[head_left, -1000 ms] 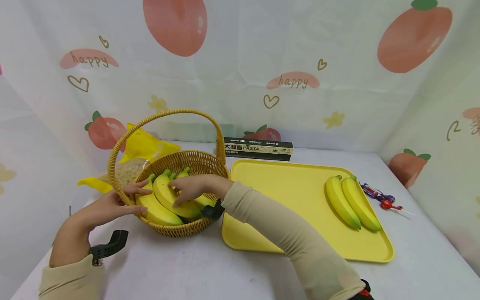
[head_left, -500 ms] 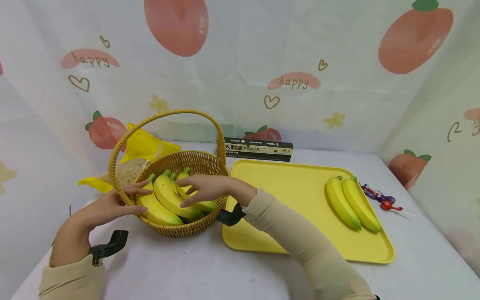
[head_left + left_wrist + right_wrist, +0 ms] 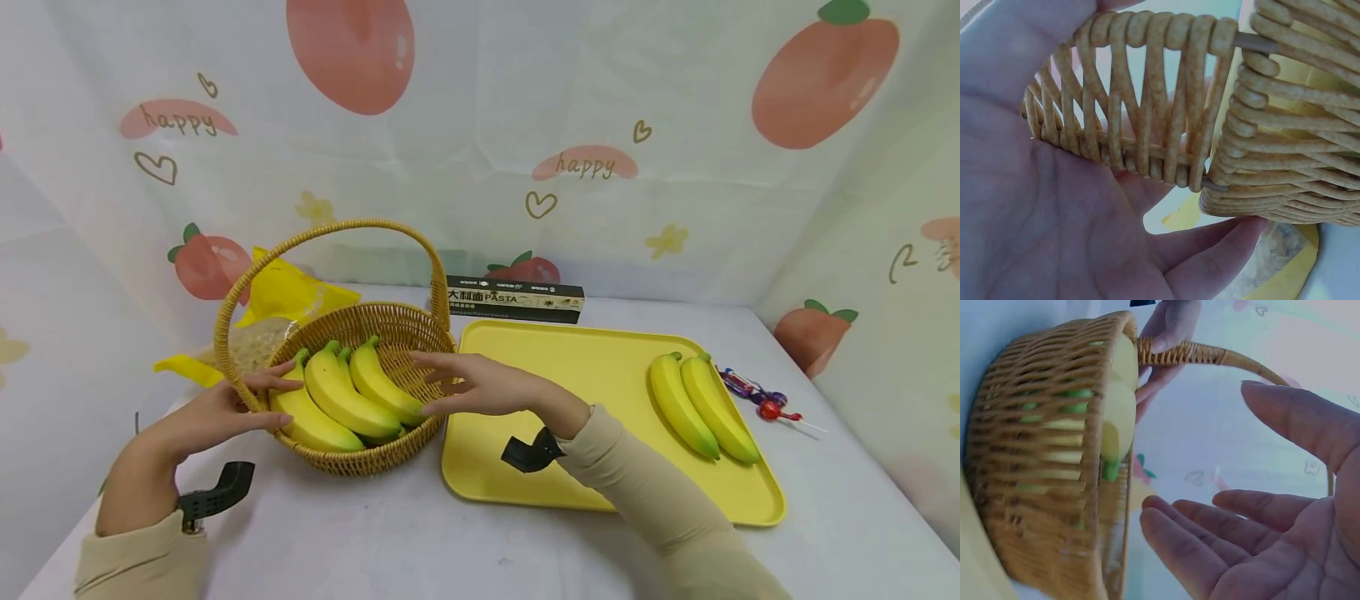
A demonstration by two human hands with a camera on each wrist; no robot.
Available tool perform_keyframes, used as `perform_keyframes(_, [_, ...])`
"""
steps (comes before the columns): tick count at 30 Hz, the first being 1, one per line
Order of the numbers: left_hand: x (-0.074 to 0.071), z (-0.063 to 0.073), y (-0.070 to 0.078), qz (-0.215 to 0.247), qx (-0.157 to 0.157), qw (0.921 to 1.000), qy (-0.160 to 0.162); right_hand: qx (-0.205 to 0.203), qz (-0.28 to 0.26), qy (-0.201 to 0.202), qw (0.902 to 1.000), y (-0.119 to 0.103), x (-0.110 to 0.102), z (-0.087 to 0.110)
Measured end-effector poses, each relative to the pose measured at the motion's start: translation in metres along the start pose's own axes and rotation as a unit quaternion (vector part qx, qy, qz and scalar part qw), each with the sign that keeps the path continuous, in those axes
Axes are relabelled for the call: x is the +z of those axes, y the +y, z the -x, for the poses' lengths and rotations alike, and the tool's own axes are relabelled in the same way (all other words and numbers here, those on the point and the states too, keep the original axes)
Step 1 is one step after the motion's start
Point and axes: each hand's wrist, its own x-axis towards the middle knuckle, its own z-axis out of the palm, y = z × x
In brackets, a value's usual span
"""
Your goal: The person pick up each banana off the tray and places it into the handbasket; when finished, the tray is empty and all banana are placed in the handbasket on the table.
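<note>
Some bananas (image 3: 347, 402) lie in the basket (image 3: 408, 337) between the left hand (image 3: 213, 421), which holds its handle (image 3: 1154, 94), and the right hand (image 3: 487, 385), wide and empty, so this looks like packing, and next may need reaching right for two bananas (image 3: 681, 410) on the tray (image 3: 600, 362).

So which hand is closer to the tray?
Right. The right hand hovers by the tray near the basket; the left hand is on the basket's far side, gripping the handle.

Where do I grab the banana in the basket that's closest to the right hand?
Probably around the middle of that banana, from above and the right: its top is uncovered with room beside it, while another banana lies close on its left.
</note>
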Motion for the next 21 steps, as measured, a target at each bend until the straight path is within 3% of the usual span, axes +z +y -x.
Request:
perform_keyframes(7, [0.001,-0.001,-0.001,-0.001,0.006,1.0000,0.000,-0.015,-0.031,0.041,0.9986,0.024,-0.007,0.038])
perform_keyframes(14, [-0.002,-0.002,-0.001,0.004,0.012,0.9999,-0.003,0.019,-0.022,0.084,0.9960,0.050,-0.009,0.079])
perform_keyframes(21, [-0.001,0.000,-0.003,0.002,-0.005,1.0000,-0.002,0.038,-0.024,0.127,0.9908,0.071,-0.009,0.115])
